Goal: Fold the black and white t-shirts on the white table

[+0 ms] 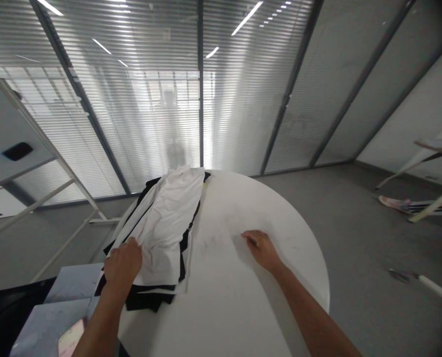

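Note:
A pile of white and black garments [168,223] lies on the left part of a round white table [243,297]. The top piece is a white garment [176,198] stretching toward the far edge. My left hand [123,263] sits on the near left edge of the pile, its fingers curled into the white cloth. My right hand [261,248] rests flat on the bare tabletop to the right of the pile, fingers stretched toward the cloth, holding nothing.
Pale sheets [57,307] lie at the lower left beside the table. A white metal frame [49,198] stands at the left. Glass walls with blinds [206,99] close the back. Another person's shoe [392,202] and striped leg show at the right, near table legs.

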A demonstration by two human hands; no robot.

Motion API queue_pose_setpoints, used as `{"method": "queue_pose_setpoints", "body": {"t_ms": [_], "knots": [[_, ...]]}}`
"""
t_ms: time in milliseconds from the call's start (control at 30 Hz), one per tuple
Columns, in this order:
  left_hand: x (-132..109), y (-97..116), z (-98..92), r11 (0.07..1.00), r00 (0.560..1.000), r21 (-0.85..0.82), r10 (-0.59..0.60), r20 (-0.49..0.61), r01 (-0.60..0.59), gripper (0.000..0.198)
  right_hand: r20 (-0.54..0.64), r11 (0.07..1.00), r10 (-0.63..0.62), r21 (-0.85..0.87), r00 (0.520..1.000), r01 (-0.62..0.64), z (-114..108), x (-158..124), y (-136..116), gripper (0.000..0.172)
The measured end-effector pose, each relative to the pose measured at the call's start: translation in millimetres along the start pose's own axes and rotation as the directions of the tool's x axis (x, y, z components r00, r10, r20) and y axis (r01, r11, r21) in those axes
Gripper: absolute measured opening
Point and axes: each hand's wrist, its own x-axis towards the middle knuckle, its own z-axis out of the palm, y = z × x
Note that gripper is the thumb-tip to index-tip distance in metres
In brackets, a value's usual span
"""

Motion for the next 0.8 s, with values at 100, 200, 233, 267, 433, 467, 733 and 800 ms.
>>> {"method": "queue_pose_setpoints", "body": {"t_ms": [100, 200, 233, 267, 433, 467, 733, 800], "knots": [[-7, 15, -12.0, 0.997, 0.996, -0.007, 0.075, -0.053, -0.076, 0.03, -0.013, 1.0, -0.008, 0.021, 1.0, 0.008, -1, 0, 0, 0.029], [-12, 37, -24.5, 0.963, 0.983, -0.197, 0.17, -0.073, -0.182, 0.025, -0.039, 0.997, 0.002, 0.077, 0.999, 0.001, -4, -1, -7, 0.027], [-14, 46, -28.2, 0.932, 0.977, -0.294, 0.196, -0.08, -0.211, 0.023, -0.055, 0.993, 0.017, 0.114, 0.998, -0.01, -4, -1, -13, 0.025], [-16, 57, -31.6, 0.887, 0.97, -0.394, 0.223, -0.093, -0.241, 0.022, -0.065, 0.984, 0.041, 0.173, 0.997, -0.029, -5, -2, -20, 0.024], [-26, 121, -45.0, 0.515, 0.924, -0.792, 0.347, -0.158, -0.329, 0.022, 0.141, 0.681, 0.14, 0.705, 0.98, -0.199, -11, -4, -77, 0.036], [-28, 135, -46.9, 0.446, 0.909, -0.829, 0.383, -0.166, -0.339, 0.023, 0.209, 0.6, 0.115, 0.764, 0.971, -0.235, -12, -3, -89, 0.04], [-46, 205, -56.0, 0.222, 0.729, -0.851, 0.641, -0.242, -0.477, 0.027, 0.13, 0.554, 0.086, 0.818, 0.988, -0.156, -29, 6, -128, 0.034], [-50, 196, -55.9, 0.217, 0.677, -0.819, 0.69, -0.256, -0.531, 0.031, 0.165, 0.617, 0.182, 0.749, 0.969, -0.243, -36, 1, -117, 0.022]]}}
